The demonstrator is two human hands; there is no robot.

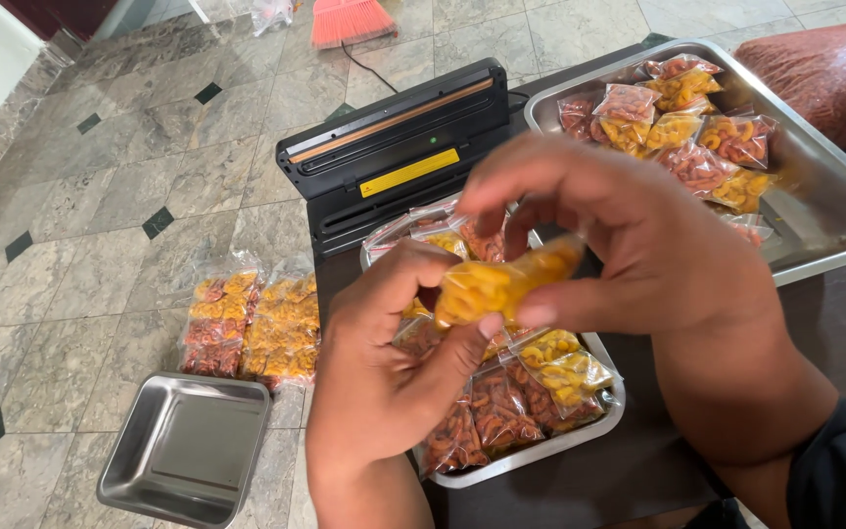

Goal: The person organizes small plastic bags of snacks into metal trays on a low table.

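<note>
Both my hands hold one small clear packet of yellow ring-shaped snacks [496, 284] above a steel tray [594, 426]. My left hand [394, 362] grips the packet's lower end from below, thumb pressed on it. My right hand [619, 245] pinches the upper end with fingers curled over it. The tray under my hands holds several small packets of orange and yellow snacks [531, 387]. Behind my hands stands a black heat sealer [399, 147] with a yellow label.
A large steel tray [824, 211] at the right holds more snack packets [682, 122]. An empty steel tray [188, 446] lies on the tiled floor, with stacked packets [252, 323] beside it. A big red-brown bag [829, 69] sits top right; a pink broom [350, 20] leans at the top.
</note>
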